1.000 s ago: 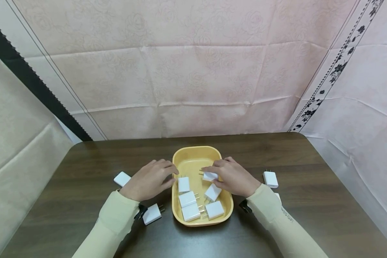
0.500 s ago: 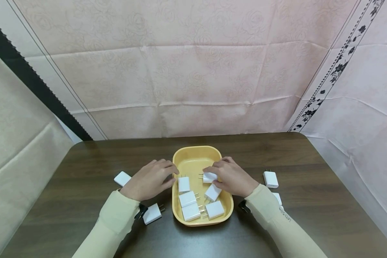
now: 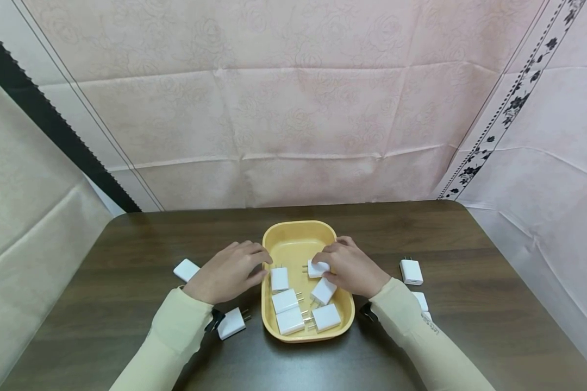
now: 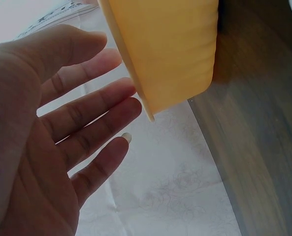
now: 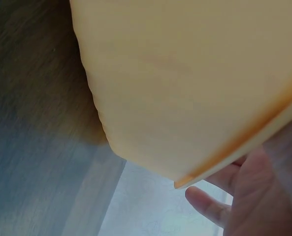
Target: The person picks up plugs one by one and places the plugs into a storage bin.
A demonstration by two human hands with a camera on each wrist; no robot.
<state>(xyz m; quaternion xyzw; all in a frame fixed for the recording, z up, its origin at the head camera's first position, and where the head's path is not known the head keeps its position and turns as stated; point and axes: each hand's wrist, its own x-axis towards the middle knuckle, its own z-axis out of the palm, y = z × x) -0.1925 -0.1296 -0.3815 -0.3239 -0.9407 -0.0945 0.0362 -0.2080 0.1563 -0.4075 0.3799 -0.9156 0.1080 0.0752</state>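
Note:
In the head view, a yellow tray (image 3: 298,239) stands mid-table with several white plug-in phone chargers inside. My right hand (image 3: 352,269) reaches over its right rim and pinches one charger (image 3: 318,269) between thumb and fingers, prongs pointing left. Just below that one lies another charger (image 3: 324,291), set at a slant. My left hand (image 3: 232,271) is at the opposite rim, fingers loosely bent and empty. In the left wrist view, the left fingertips (image 4: 131,105) come right up to the tray's edge (image 4: 128,64). The right wrist view shows mostly the tray's outer wall (image 5: 175,88), which hides the pinched charger.
Left of the tray, one charger (image 3: 186,270) lies behind the left wrist and another (image 3: 231,323) beside it. More chargers rest on the right, one (image 3: 411,271) farther back and others (image 3: 421,300) partly behind the right sleeve. Patterned cloth (image 3: 298,125) hangs behind the brown table (image 3: 142,260).
The charger in my right hand has turned from slanted to nearly level inside the tray, and that hand has shifted slightly right. My left hand has stayed at the rim.

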